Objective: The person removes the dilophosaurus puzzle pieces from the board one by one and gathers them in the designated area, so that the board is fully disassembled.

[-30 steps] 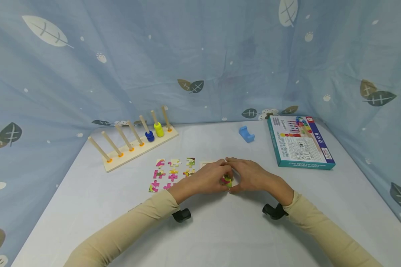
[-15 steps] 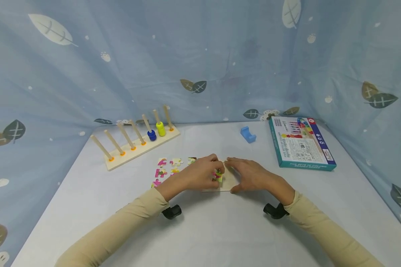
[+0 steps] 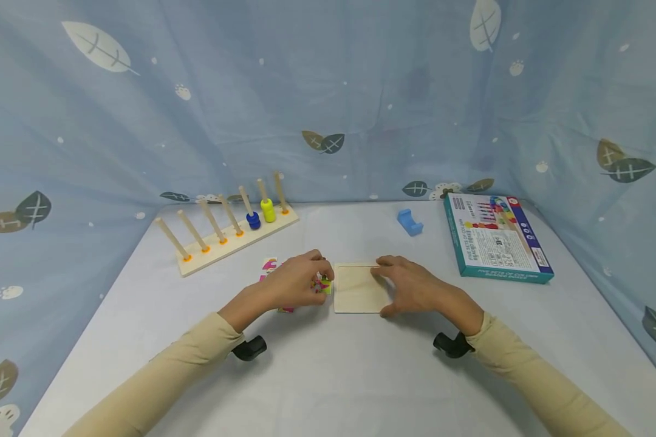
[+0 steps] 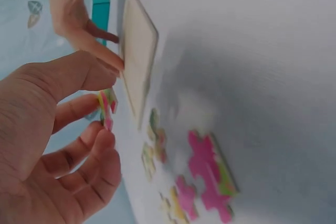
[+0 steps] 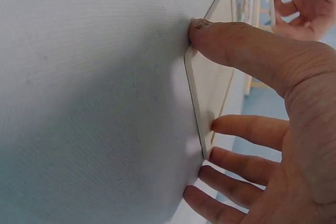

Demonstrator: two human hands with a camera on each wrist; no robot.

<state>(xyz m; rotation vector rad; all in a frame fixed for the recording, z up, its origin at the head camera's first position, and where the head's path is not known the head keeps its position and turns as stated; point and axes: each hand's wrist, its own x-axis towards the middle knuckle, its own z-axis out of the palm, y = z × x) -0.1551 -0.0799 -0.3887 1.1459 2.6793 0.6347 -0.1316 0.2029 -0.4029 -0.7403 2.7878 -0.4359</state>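
Observation:
Above the table, just left of a shallow pale wooden puzzle tray (image 3: 356,291), my left hand (image 3: 292,284) pinches a pink, yellow and green jigsaw piece (image 4: 106,109) between thumb and fingers. My right hand (image 3: 416,289) grips the tray's right end, thumb at the near corner and fingertips by the far corner, as the right wrist view shows (image 5: 207,85). The visible floor of the tray is bare wood. Beneath and beside the left hand, several loose jigsaw pieces (image 4: 210,169) lie on the white cloth; the hand hides most of them in the head view.
A wooden peg stand (image 3: 210,258) with blue beads (image 3: 253,220) and yellow beads (image 3: 268,211) stands at the back left. Behind the tray lies a small light-blue curved holder (image 3: 410,223). At the back right is a flat teal-edged toy box (image 3: 497,240). A blue patterned curtain (image 3: 328,91) hangs behind.
My left hand has drawn leftward off the tray with the jigsaw piece, uncovering the bare tray floor. The right hand stays at the tray's right end. The head view has shifted slightly.

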